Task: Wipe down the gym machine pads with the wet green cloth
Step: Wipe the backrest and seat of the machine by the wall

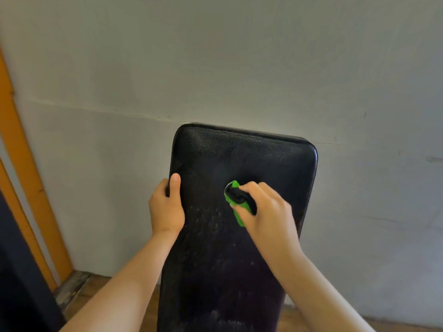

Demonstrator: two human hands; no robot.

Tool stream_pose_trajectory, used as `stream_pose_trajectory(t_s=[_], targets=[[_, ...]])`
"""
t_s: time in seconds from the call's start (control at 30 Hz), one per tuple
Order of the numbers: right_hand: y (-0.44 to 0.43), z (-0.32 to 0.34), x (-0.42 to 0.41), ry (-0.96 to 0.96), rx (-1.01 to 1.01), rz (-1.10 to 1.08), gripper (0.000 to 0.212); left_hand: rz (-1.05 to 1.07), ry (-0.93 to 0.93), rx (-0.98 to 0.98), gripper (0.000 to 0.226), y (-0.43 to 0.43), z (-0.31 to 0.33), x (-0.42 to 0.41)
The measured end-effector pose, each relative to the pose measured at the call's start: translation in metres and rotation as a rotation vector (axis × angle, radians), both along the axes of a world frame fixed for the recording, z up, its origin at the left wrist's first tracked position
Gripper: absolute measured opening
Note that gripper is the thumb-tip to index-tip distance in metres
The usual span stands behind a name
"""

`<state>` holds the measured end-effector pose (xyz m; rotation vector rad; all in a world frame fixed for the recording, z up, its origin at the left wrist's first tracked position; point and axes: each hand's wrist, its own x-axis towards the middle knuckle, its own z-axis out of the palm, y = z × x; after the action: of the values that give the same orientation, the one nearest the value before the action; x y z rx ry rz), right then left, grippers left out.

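Observation:
A long black padded backrest of a gym machine leans up toward the wall in the middle of the view. Its lower half shows pale smears and wet streaks. My right hand grips a bunched green cloth and holds it against the pad's centre. The cloth's folds look dark inside, and most of it is hidden under my fingers. My left hand grips the pad's left edge, thumb on the front face and fingers curled behind it.
A grey painted wall with a thin crack line stands right behind the pad. An orange frame runs diagonally down the left side, next to a dark panel. Wooden floor shows below.

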<state>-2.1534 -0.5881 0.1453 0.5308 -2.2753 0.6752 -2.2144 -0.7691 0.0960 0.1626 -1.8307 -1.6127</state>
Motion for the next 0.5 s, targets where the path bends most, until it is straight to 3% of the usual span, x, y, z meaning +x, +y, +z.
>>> stream_pose_trajectory(t_s=[0.1, 0.23, 0.37, 0.5], targets=[[0.002, 0.019, -0.003, 0.004, -0.113, 0.041, 0.017, -0.003, 0.008, -0.007, 0.050, -0.002, -0.003, -0.002], [0.002, 0.066, -0.017, 0.159, -0.228, -0.014, 0.020, 0.002, 0.023, 0.002, 0.064, -0.002, -0.005, -0.003], [-0.006, 0.073, -0.031, 0.178, -0.142, -0.060, 0.022, -0.011, 0.034, 0.005, 0.070, -0.003, -0.004, -0.002], [-0.020, 0.026, -0.021, 0.127, 0.056, 0.064, 0.024, -0.018, 0.045, 0.019, 0.066, -0.004, -0.005, -0.003]])
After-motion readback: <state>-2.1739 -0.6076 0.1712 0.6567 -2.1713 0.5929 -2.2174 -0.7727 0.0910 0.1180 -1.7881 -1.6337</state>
